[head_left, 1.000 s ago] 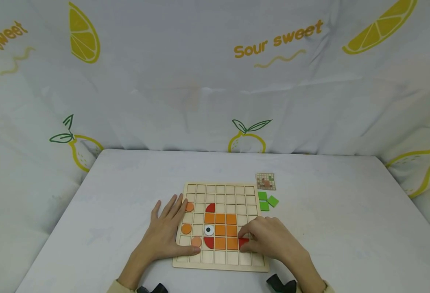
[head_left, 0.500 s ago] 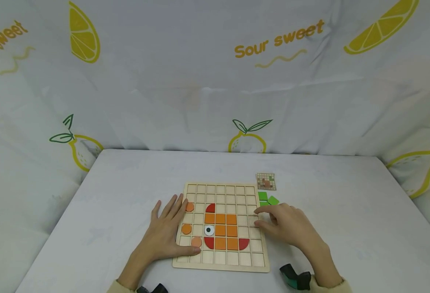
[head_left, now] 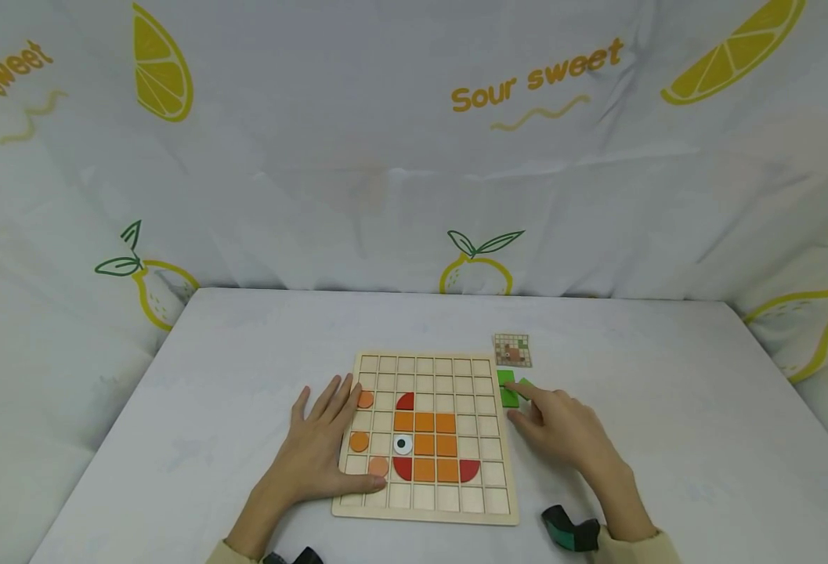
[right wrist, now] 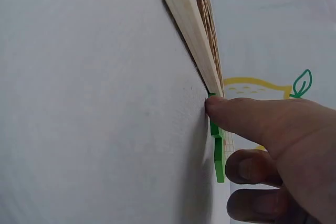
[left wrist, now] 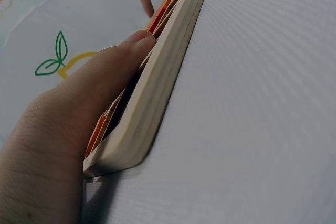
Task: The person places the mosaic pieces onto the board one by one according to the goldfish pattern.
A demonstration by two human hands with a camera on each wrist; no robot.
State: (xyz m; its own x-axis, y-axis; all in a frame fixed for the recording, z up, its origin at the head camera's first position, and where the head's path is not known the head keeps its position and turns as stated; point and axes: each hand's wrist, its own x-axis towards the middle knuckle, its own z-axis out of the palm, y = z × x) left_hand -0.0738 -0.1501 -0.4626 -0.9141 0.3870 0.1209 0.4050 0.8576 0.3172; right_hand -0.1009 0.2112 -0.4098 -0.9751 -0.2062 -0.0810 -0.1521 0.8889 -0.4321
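My left hand (head_left: 315,462) lies spread over the left side of a wooden grid board (head_left: 424,515), thumb across its lower left corner. Orange square tiles (head_left: 424,444), an eye tile (head_left: 403,445) and red quarter-round tiles (head_left: 469,470) fill its middle cells. Orange discs (head_left: 359,442) sit in cells by the left hand. Just off the board's right edge, my right hand (head_left: 565,431) pinches a green square tile (head_left: 510,399) on the table, index at its far side and thumb at its near side. In the right wrist view the thumb tip (right wrist: 215,103) meets the green edge.
More green tiles (head_left: 505,376) lie beside the pinched one, partly covered by the index finger. Behind them is a small pattern card (head_left: 512,350). A white cloth with lemon prints (head_left: 414,157) hangs behind the white table (head_left: 632,352).
My right hand has left the red quarter-round tile, now lying in its cell, and moved up and right to the green tiles. The left hand has stayed in place.
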